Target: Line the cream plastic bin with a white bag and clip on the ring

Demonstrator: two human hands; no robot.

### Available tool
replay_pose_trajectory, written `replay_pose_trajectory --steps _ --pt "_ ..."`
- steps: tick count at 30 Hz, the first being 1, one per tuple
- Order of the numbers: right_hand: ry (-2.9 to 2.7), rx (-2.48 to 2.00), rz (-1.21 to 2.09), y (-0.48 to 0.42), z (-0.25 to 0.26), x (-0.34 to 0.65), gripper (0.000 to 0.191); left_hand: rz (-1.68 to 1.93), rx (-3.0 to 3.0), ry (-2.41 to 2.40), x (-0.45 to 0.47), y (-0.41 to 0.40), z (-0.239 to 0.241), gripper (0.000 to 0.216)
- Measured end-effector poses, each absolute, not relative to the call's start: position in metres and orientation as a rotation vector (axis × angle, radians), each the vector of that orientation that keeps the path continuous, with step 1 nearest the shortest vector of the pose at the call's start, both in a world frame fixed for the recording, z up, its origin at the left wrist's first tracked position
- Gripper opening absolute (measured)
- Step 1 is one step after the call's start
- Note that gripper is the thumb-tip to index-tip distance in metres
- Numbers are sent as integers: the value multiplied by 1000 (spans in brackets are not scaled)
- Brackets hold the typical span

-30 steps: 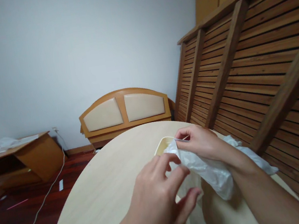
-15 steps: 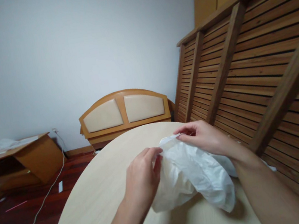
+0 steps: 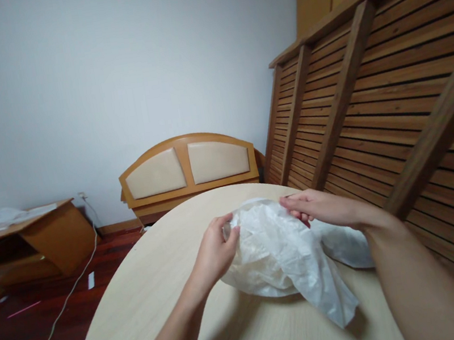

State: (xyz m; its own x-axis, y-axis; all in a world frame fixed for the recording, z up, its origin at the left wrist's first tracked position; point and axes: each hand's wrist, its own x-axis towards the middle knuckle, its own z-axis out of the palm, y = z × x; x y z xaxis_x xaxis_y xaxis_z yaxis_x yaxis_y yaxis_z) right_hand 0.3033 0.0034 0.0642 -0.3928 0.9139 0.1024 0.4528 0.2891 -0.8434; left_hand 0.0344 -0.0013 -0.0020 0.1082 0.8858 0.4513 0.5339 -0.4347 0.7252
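A thin white plastic bag (image 3: 280, 250) lies bunched on the pale round table (image 3: 164, 295), covering a cream container that is now hidden under it. My left hand (image 3: 217, 249) pinches the bag's left edge with fingers closed. At the bag's upper right edge, my right hand (image 3: 321, 208) grips the plastic between thumb and fingers. A loose flap of the bag trails toward me on the tabletop.
A slatted wooden bed frame (image 3: 392, 98) leans along the right, close to the table. A padded headboard (image 3: 188, 170) stands against the far wall. A low wooden cabinet (image 3: 26, 239) with white cloth on it sits at left; a white cable (image 3: 60, 317) runs across the dark red floor.
Both hands have pulled the bag forward and spread it over the cream container, which showed a second ago. My left hand moved away from me to the bag's left edge.
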Motion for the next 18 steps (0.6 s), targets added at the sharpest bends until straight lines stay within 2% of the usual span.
replay_pose_trajectory --steps 6,13,18 --pt "-2161 -1199 882 1 67 310 43 1170 1932 1434 37 -3 1 40" --pt "-1610 -1267 1045 25 54 312 35 1040 1792 1340 38 -7 11 38" --pt "-1519 -1233 924 50 37 321 30 1114 1630 1320 35 1 6 41"
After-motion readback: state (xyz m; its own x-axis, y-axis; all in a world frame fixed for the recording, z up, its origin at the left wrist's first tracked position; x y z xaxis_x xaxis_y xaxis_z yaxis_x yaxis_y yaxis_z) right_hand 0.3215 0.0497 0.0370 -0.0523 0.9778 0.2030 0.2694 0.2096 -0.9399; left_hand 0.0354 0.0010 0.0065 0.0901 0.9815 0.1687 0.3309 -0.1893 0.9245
